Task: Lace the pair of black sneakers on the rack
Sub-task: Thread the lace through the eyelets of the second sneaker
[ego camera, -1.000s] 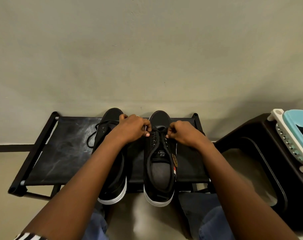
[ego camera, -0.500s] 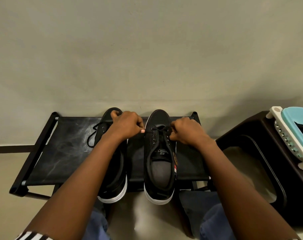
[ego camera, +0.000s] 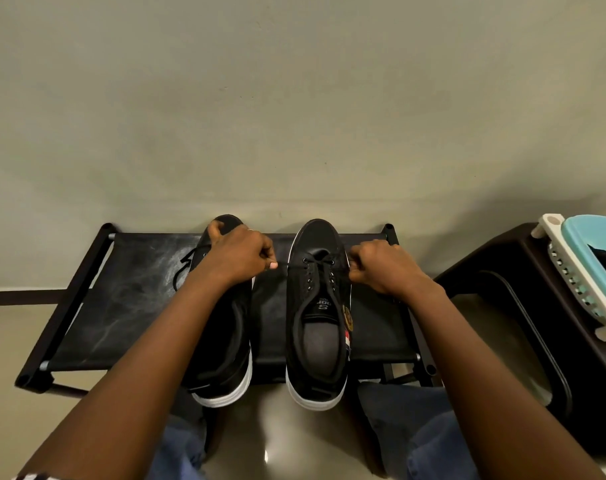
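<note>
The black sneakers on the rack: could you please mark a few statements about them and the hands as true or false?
1. Both hands are pulling lace ends out sideways from the right sneaker. True.
2. The left hand lies flat and open. False: its fingers pinch a lace end.
3. The left sneaker stands on the floor. False: it rests on the rack.
4. The right hand grips a lace end beside the right sneaker. True.
</note>
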